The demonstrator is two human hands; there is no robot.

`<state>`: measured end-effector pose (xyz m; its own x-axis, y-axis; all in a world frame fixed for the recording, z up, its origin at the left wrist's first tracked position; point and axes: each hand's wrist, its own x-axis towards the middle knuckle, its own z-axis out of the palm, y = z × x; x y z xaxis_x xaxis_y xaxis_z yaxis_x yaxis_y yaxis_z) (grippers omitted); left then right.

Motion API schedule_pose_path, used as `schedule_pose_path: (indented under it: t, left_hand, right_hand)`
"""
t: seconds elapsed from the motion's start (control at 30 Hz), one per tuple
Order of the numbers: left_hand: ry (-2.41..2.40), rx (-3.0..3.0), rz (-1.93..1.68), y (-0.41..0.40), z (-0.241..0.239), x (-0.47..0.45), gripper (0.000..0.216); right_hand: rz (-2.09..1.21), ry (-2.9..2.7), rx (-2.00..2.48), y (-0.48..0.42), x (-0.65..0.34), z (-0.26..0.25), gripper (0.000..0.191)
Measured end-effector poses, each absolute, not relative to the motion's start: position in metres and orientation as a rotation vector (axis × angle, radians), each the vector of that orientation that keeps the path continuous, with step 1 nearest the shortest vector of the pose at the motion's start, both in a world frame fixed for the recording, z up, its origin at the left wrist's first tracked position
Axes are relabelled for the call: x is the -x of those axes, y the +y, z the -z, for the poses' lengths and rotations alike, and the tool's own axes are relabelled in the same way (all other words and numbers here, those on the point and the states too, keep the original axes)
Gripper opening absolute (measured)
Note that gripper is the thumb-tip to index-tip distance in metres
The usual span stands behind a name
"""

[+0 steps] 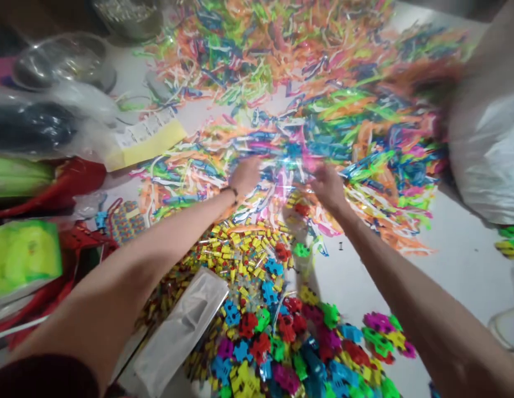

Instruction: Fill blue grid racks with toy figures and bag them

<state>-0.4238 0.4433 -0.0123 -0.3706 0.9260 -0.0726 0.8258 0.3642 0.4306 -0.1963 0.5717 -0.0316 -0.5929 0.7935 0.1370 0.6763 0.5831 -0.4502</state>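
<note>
Both my arms reach forward over a white table (456,260). My left hand (244,176) and my right hand (328,187) are at the near edge of a huge heap of thin coloured plastic strips (323,99). Between the two hands stretches a clear shiny plastic bag (281,163) with coloured pieces inside. Each hand seems closed on an end of it, though motion blur smears the fingers. Below my hands lies a pile of small yellow and red pieces (235,249). Nearer to me lies a pile of chunky coloured toy blocks (298,342).
A clear packet (182,329) lies by my left forearm. A yellow pad with a white label (144,141) sits at the left. Bags and red items (66,182) crowd the left edge. A white plastic bag (489,155) stands at the right. Metal bowls (61,61) are far left.
</note>
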Motion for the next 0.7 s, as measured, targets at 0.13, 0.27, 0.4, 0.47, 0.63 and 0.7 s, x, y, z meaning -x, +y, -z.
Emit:
schedule_pose_path:
  t: [0.13, 0.27, 0.4, 0.47, 0.63, 0.7]
  left_hand:
    - [2.301, -1.434, -0.38, 0.406, 0.026, 0.362, 0.048]
    - [2.304, -1.316, -0.308, 0.429, 0.046, 0.331, 0.077]
    - [2.268, -1.317, -0.267, 0.459, 0.057, 0.35, 0.06]
    - [2.229, -1.369, -0.251, 0.46, 0.058, 0.362, 0.055]
    - [2.234, -1.455, -0.249, 0.437, 0.06, 0.355, 0.102]
    - [2.248, -1.463, -0.245, 0.432, 0.065, 0.346, 0.104]
  right_hand:
    - [-0.497, -2.741, 1.598, 0.53, 0.145, 0.043, 0.064]
    - [-0.696, -2.627, 1.665, 0.546, 0.15, 0.066, 0.082]
    - [-0.937, -2.495, 1.677, 0.586, 0.16, 0.067, 0.08]
    - [-0.933, -2.61, 1.681, 0.591, 0.157, 0.053, 0.069]
    - [-0.218, -3.009, 1.465, 0.544, 0.155, 0.022, 0.036]
    - [-0.201, -3.089, 1.431, 0.522, 0.162, 0.025, 0.032]
